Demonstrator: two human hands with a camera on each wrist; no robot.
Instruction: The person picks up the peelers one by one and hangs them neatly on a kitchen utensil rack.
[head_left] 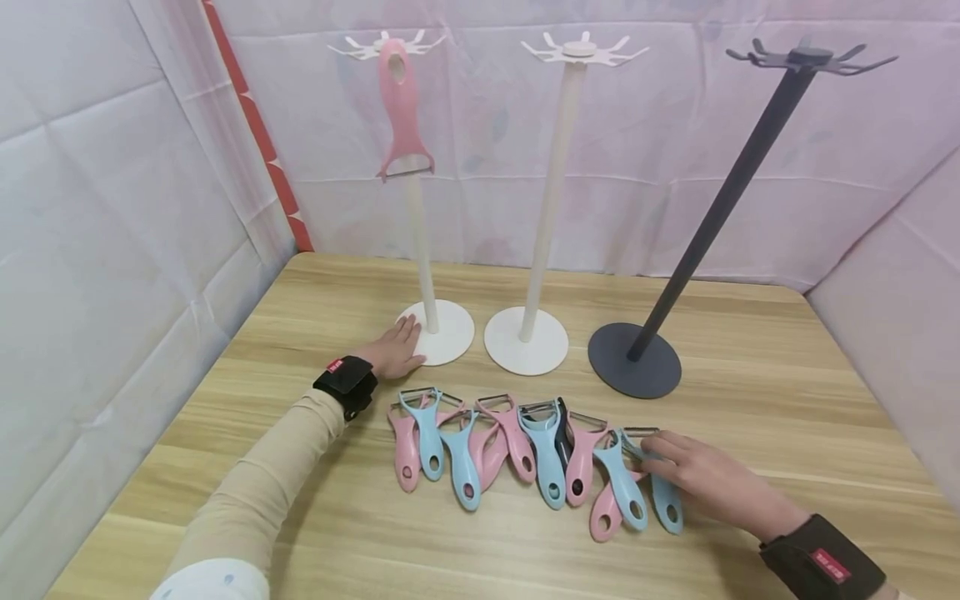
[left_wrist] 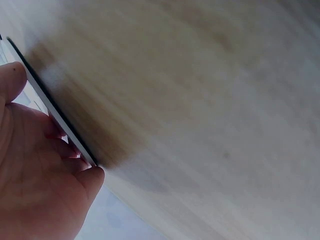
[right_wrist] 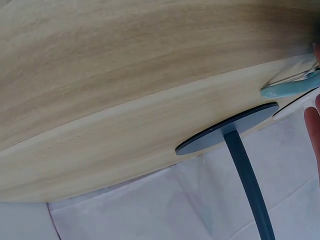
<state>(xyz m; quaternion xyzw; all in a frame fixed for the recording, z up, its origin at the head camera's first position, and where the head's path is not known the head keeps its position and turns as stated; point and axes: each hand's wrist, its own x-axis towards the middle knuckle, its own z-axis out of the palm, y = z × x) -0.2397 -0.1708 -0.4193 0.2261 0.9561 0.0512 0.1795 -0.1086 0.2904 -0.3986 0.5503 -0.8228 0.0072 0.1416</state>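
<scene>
Here, a blue peeler [head_left: 667,507] at the frame's lower right is gripped by the right hand's [head_left: 705,477] curled fingers; left of centre, a white base [head_left: 452,340] is touched by the left hand [head_left: 394,350], fingers straight, below a hung pink peeler [head_left: 403,121].

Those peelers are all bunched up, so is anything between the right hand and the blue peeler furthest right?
Nothing visible: the right hand is right at that blue peeler, fingers over its upper part. The neighbouring blue peeler lies beyond it, not between.
</scene>
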